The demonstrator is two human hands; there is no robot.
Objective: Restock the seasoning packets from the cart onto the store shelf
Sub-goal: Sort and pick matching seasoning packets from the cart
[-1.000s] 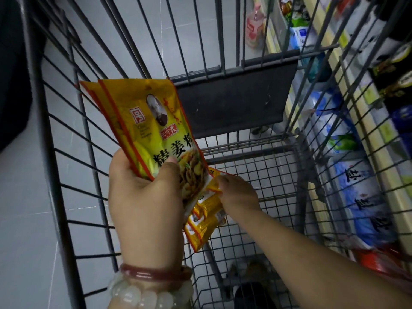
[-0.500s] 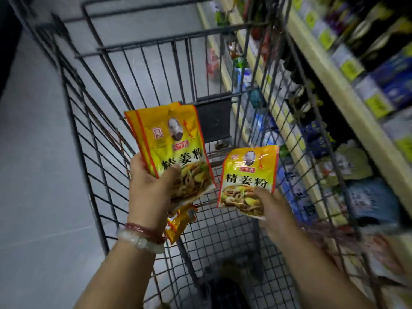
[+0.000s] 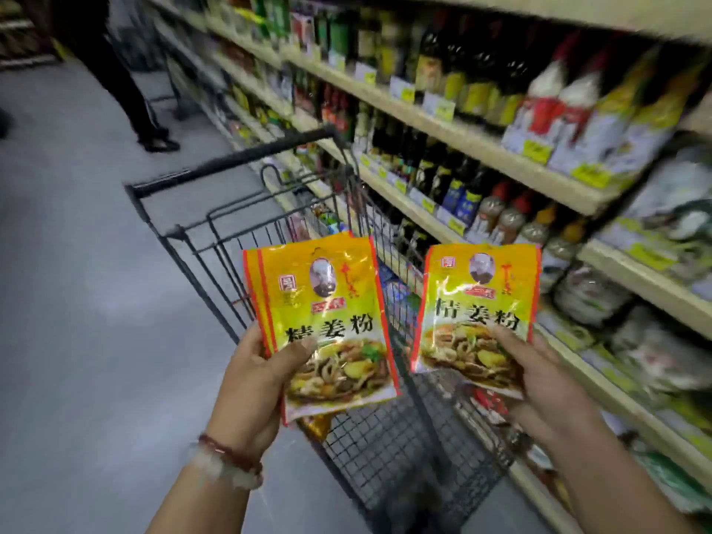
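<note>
Head view. Seasoning packets, two lots, both held up above the cart [image 3: 246,210] and apart from each other.

Lot one: left-hand packets [image 3: 323,321], a small stack of flat pouches, at least two by the offset edges at its left side and top. Yellow film, red-orange side borders, an oval portrait near the top, a small red logo to its left, large black Chinese characters across the middle, a picture of a cooked dish on the lower third. Glossy, with glare. Upright, leaning slightly to the left.

Lot two: right-hand packet [image 3: 476,298], same design, shown front on; a second edge along its top hints at more than one, but the count cannot be told. Its lower right corner is covered by the hand.

Left hand [image 3: 254,379]: raised over the cart's left wall, thumb pressed on the front of the stack at its lower left, fingers curled behind, gripping the stack. Wrist carries a red bead bracelet [image 3: 231,452] and a pale bead bracelet just below it.

Right hand [image 3: 539,383]: raised over the cart's right side, nearest the shelf, thumb on the packet's front lower right, fingers behind, gripping the packet.

Cart: dark wire basket with a black handle bar, standing on the grey floor beside the store shelf [image 3: 481,146]. One more yellow packet [image 3: 316,425] shows inside the basket below the left stack.

Store shelf: beige tiers with yellow price tags, dark bottles on the upper tiers, bagged goods lower right; blurred.
</note>
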